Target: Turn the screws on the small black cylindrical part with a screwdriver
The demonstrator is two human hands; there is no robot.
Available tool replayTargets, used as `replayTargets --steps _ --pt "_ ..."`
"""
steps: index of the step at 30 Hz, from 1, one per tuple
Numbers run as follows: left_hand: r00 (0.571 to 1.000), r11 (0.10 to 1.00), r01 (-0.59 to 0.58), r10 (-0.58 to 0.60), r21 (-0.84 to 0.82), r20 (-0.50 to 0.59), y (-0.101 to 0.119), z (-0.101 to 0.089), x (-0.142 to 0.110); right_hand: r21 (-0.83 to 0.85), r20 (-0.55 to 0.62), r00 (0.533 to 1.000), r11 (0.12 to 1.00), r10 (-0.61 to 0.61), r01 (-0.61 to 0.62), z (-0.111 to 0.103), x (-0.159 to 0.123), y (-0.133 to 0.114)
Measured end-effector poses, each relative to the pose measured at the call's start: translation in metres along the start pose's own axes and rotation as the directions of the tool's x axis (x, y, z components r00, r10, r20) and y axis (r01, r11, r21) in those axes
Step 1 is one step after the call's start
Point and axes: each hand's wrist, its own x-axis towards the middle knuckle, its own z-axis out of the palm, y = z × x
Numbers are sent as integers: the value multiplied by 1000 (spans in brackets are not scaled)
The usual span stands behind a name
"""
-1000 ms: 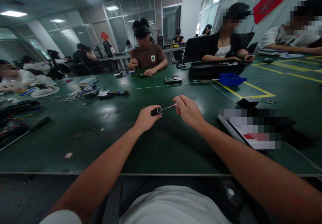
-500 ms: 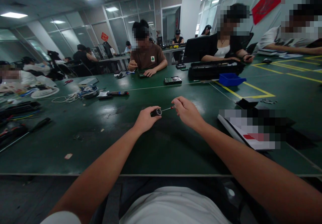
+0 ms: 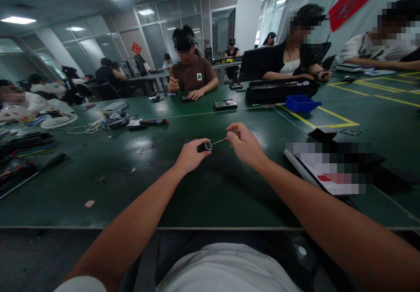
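My left hand (image 3: 190,157) is closed round a black cylindrical part (image 3: 204,146) with a round, light-rimmed end facing right and toward me. Opposite it, my right hand (image 3: 244,142) grips a small screwdriver (image 3: 225,139) with a red handle and a thin metal shaft. The shaft points left, its tip at or close to the rim of the black part; whether it touches I cannot tell. Both hands are above the green table (image 3: 210,200).
At the right lies a white booklet (image 3: 328,176) beside black pieces. A long screwdriver (image 3: 49,164) and wires lie at the left. Farther off are a power tool (image 3: 153,121), a hard drive (image 3: 225,104) and a blue bin (image 3: 300,103). A co-worker (image 3: 193,73) sits opposite.
My right hand has shifted slightly, and its fingers have opened a little round the screwdriver handle. My left hand with the black part has barely moved.
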Motion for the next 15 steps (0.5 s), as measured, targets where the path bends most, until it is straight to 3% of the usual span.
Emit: replayTargets --steps 4,7,11,13,15 --pt "1000 1000 1 -1 -1 -2 1 1 0 180 -32 999 984 18 -12 4 1 -2" --pt "998 998 -56 56 5 -7 3 1 0 391 -39 983 908 179 -150 4 3 -2" --pt "992 991 -130 130 20 -2 6 0 0 588 82 862 674 500 -446 1 9 -2" --pt "992 992 -122 122 27 9 6 -1 0 587 26 866 694 499 -417 -1 10 -2" --pt "993 993 -115 115 33 17 6 -1 0 530 -60 906 782 419 -327 0 10 -3"
